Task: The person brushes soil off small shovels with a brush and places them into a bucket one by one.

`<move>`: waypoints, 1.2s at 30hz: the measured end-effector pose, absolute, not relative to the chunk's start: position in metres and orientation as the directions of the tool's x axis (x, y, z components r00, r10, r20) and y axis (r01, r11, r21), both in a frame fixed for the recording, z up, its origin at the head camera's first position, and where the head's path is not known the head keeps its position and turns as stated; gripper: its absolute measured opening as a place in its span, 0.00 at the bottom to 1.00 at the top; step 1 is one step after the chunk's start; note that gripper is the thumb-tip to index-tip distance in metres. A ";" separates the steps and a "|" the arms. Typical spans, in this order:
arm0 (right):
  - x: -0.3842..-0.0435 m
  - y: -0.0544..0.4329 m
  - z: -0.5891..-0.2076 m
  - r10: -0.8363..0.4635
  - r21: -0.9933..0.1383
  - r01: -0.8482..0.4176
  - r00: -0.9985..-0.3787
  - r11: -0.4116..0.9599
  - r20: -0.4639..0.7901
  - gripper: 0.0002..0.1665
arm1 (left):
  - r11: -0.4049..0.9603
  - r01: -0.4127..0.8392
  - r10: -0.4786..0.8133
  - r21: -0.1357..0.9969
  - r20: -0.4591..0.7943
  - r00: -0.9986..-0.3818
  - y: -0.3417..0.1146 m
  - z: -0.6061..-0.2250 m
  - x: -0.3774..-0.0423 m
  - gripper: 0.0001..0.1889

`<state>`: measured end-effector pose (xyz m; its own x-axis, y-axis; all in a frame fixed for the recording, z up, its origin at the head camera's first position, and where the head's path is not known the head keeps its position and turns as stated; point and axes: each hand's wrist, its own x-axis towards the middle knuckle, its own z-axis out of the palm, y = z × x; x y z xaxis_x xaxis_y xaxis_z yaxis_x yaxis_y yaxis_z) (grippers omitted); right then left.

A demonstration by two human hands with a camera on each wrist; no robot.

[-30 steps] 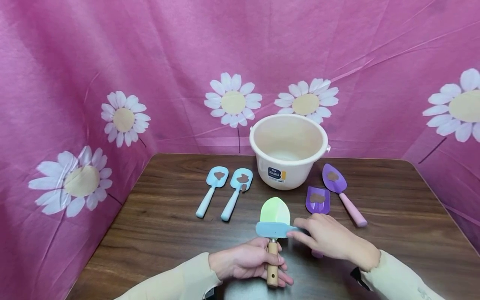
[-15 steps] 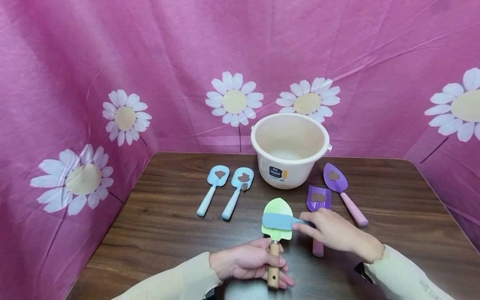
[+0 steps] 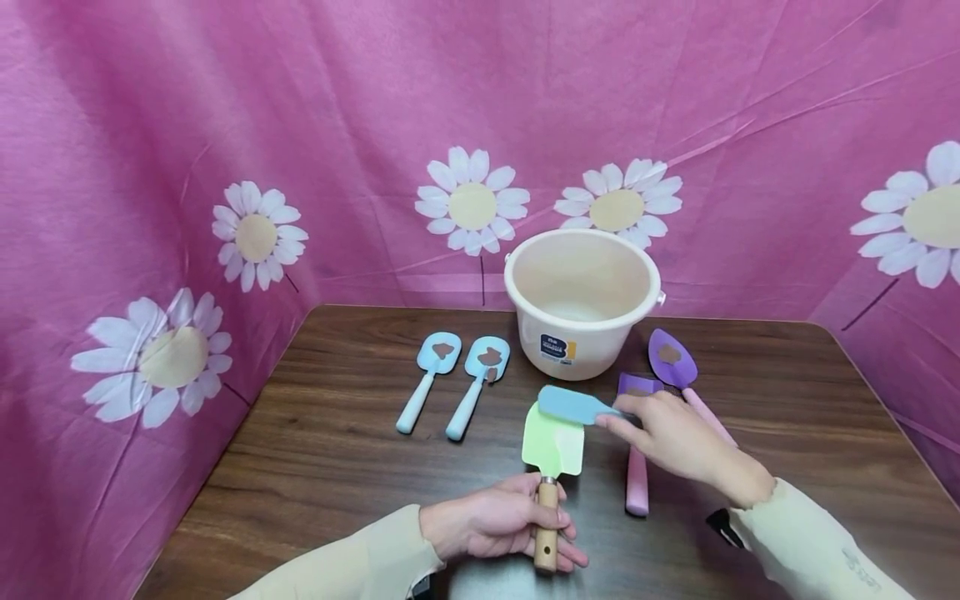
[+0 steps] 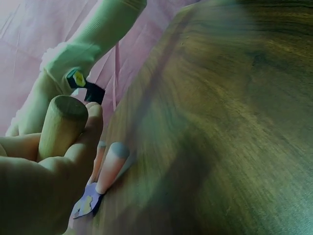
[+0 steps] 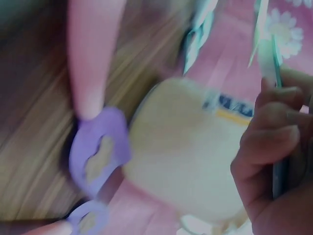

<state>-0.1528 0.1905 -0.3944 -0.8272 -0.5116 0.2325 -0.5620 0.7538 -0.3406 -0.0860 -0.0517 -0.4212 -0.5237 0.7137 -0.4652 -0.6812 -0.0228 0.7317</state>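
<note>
My left hand grips the wooden handle of a light green trowel, its blade pointing away from me. A paler patch shows on the right half of that blade. Between thumb and fingers, my right hand pinches the dark, narrow handle of a light blue spatula. The flat spatula head overlaps the trowel's tip in the head view and hides it. In the left wrist view the butt of the wooden handle shows. The right wrist view has the spatula edge-on in the fingers.
A cream bucket stands at the back of the brown table. Two blue shovels with brown patches lie left of it. Purple trowels with pink handles, one flat-ended and one pointed, lie right, partly under my right hand.
The spatula has moved up the trowel's blade, from near its base to its tip, with my right hand moving away from me. The left hand keeps its hold on the trowel.
</note>
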 end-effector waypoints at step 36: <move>-0.141 0.188 -0.383 -0.502 -0.326 -0.573 -0.819 0.752 0.279 0.18 | -0.048 -0.656 0.712 0.753 -0.435 -0.551 -0.052 -0.424 -0.085 0.08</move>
<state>-0.1406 0.1876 -0.3832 -0.8185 -0.5020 0.2793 -0.5726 0.7522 -0.3261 -0.0852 -0.0515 -0.4238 -0.5512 0.7120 -0.4349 -0.6562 -0.0480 0.7531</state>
